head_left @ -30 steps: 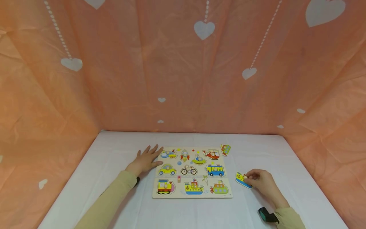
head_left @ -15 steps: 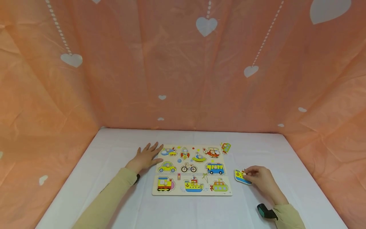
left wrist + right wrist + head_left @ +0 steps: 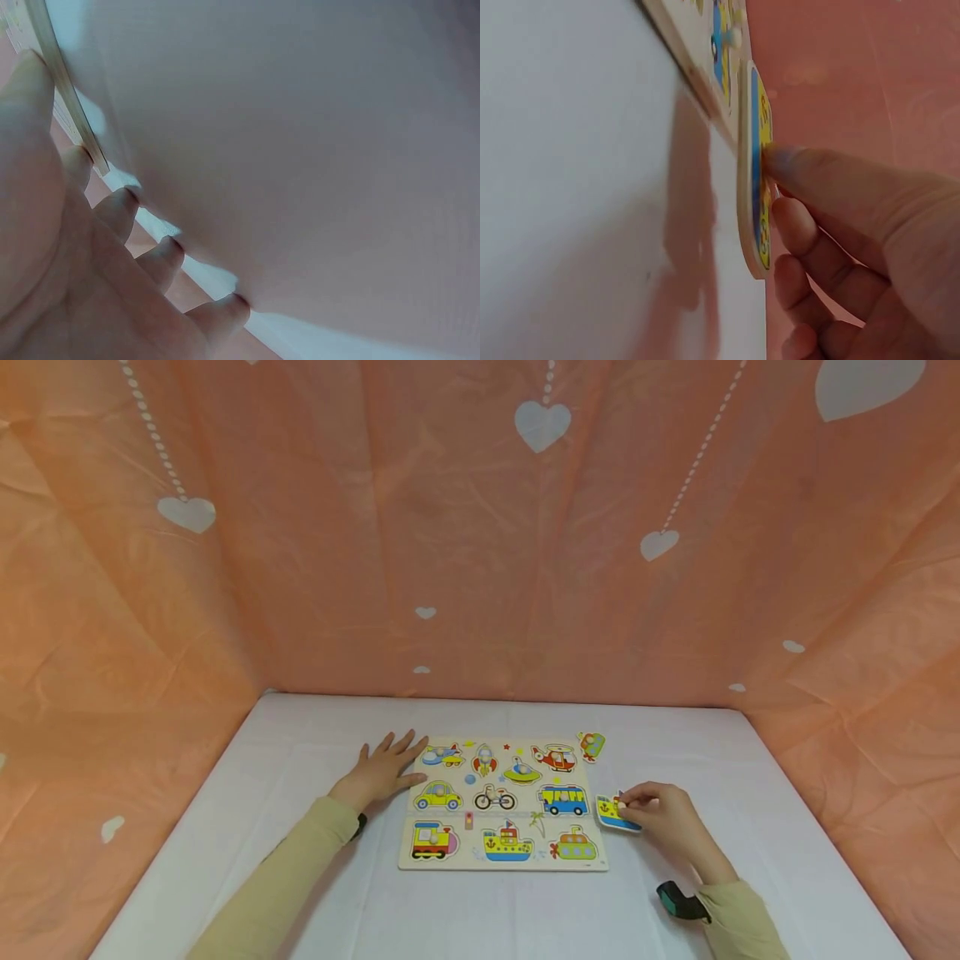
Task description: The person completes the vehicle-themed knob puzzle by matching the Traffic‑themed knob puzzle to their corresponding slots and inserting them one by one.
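A wooden peg puzzle board (image 3: 468, 852) with vehicle pictures lies flat on the white table. My right hand (image 3: 670, 822) pinches the small knob of a boat puzzle piece (image 3: 613, 812), yellow above and blue below. In the right wrist view the boat piece (image 3: 755, 172) is tilted above the table, close to the board's edge. My left hand (image 3: 380, 777) lies with spread fingers at the board's upper left edge. The left wrist view shows the thumb (image 3: 30, 82) on the board, the other fingers fanned out along and beyond its edge.
A loose green and orange submarine piece (image 3: 592, 746) lies at the board's upper right corner. Knobbed pieces such as the bus (image 3: 564, 800), car (image 3: 438, 796) and train (image 3: 433, 841) sit in the board. An orange curtain (image 3: 480, 568) surrounds the table's back and sides.
My right hand has moved left with the boat piece, bringing it near the board's right edge. The left hand stays in place on the board. The head view has shifted slightly.
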